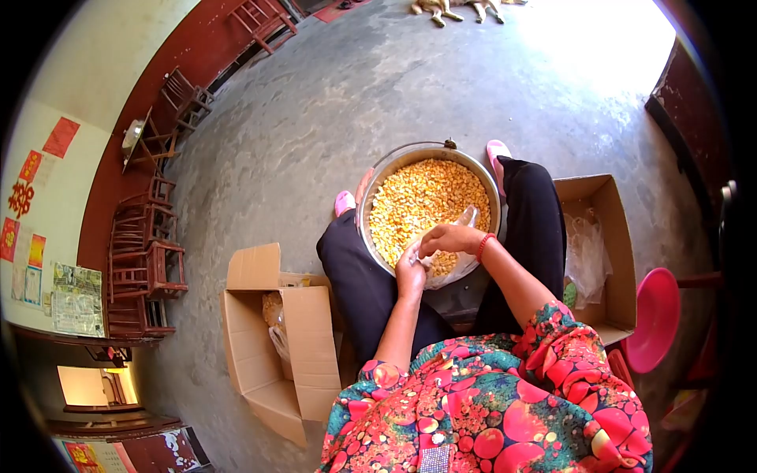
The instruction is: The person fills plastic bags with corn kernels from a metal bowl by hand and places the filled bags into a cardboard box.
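Observation:
Between my knees stands a metal bucket (364,230) holding loose yellow corn kernels (426,193). A clear plastic bag (457,272) lies over the near side of the bucket, with part of it standing up beyond my right hand. My left hand (410,272) is closed on the bag's edge at the near rim. My right hand (453,239), with a red bracelet at the wrist, comes over the kernels and meets the left fingertips, its fingers bent in a pinch on the bag. Whether any kernels are inside the fingers is hidden.
An opened cardboard box (311,339) with a filled bag stands at my left. Another box (619,252) with clear plastic bags is at my right, beside a pink basin (656,319). Wooden chairs (146,268) line the left wall. A dog (438,9) lies on the concrete floor ahead.

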Tool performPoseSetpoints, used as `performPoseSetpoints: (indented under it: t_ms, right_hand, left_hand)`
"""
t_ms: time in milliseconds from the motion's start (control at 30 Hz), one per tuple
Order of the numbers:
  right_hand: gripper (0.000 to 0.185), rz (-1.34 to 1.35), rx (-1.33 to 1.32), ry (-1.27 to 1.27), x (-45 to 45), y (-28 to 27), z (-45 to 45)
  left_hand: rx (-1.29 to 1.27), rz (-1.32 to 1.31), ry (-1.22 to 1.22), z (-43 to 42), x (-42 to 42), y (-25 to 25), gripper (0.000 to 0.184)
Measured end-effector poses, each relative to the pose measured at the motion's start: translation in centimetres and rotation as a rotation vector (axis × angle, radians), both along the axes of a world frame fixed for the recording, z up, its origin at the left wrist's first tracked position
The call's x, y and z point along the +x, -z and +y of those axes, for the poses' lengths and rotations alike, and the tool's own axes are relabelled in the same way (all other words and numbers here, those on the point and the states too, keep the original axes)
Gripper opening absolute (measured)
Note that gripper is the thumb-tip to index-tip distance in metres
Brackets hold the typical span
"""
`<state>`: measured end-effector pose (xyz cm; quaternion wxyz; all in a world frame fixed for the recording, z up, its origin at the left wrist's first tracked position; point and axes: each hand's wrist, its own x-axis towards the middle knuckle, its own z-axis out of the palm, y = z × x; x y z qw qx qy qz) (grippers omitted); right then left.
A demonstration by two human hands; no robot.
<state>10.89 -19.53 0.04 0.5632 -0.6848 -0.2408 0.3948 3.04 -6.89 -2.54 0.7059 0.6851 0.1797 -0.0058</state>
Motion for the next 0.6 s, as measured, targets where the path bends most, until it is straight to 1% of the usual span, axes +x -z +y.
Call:
performPoseSetpoints:
  t_ms: [33,67,100,133,167,233,267,300,333,367,433,467,567,600]
  right_hand:
    - [0.022,0.081,-0.041,0.055,0.3,-0.8,-0.2]
    - [0.021,0.205,0.050,0.182,0.6,-1.1,-0.3]
    - [0.020,0.328,0.142,0.308,0.9,-1.2,-0.4]
    - [0.020,0.324,0.234,0.432,1.5,0.1,-0.2]
    - [0.020,0.346,0.271,0.509,2.1,0.7,-0.2]
    - [0.022,0.346,0.219,0.651,3.1,2.9,-0.2]
    - [0.022,0.347,0.219,0.650,3.7,5.3,-0.1]
    - [0.022,0.098,-0.057,0.687,4.5,8.3,-0.1]
    - [0.022,-0.153,-0.333,0.706,4.8,10.1,0.0]
    - [0.022,-0.151,-0.334,0.703,4.6,10.5,0.2]
    - [0.023,-0.399,-0.646,0.623,3.8,10.3,0.5]
    - [0.024,-0.298,-0.628,0.569,3.6,10.1,0.7]
    - [0.026,-0.313,-0.582,0.508,3.3,9.3,1.9]
    - [0.026,-0.357,-0.530,0.467,3.6,9.8,2.3]
  left_hand:
    - [0.034,0.042,0.028,0.0,-0.1,-0.2,0.043]
    - [0.033,0.044,0.029,0.0,-0.1,0.3,0.043]
    - [0.102,0.032,0.082,0.1,0.0,0.8,0.042]
    - [0.170,0.019,0.135,0.2,0.0,1.4,0.042]
    - [0.170,0.020,0.135,0.2,-0.1,1.9,0.042]
    - [0.394,-0.107,0.320,0.2,-0.4,2.2,0.040]
    - [0.436,-0.047,0.367,0.1,-0.4,1.9,0.038]
    - [0.436,-0.046,0.366,0.0,-0.4,1.7,0.038]
    - [0.441,-0.054,0.381,0.0,-0.4,1.5,0.037]
    - [0.445,-0.061,0.396,0.0,-0.5,1.5,0.037]
    - [0.407,-0.091,0.364,-0.1,-0.5,1.4,0.035]
    - [0.444,-0.096,0.373,-0.1,-0.5,1.4,0.034]
    - [0.516,-0.071,0.392,-0.5,-0.6,0.9,0.032]
    - [0.555,-0.045,0.399,-0.6,-0.6,0.7,0.031]
